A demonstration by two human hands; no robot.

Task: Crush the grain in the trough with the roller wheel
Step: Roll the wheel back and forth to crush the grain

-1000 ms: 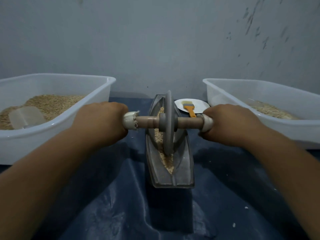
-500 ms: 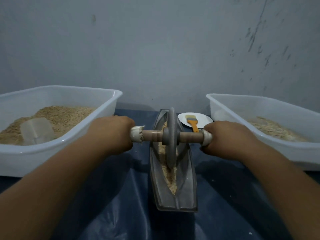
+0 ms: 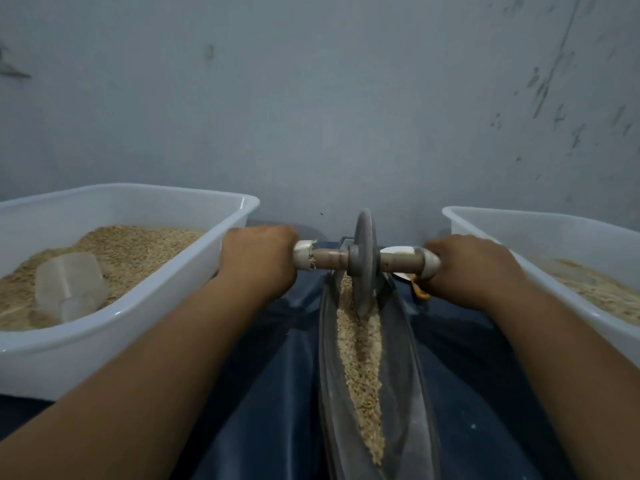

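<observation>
- My left hand fist-wraps the wooden axle's white-capped end.
- My right hand likewise.
- Grey metal roller wheel sits in tan grain, far end of the boat-shaped metal trough.

A bare workroom for grain-processing — scuffed wall, grain-filled tubs, metal trough.

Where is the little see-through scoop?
In the head view, the scoop is on the left side, lying in the grain inside the left white tub, beside the left hand.
</observation>
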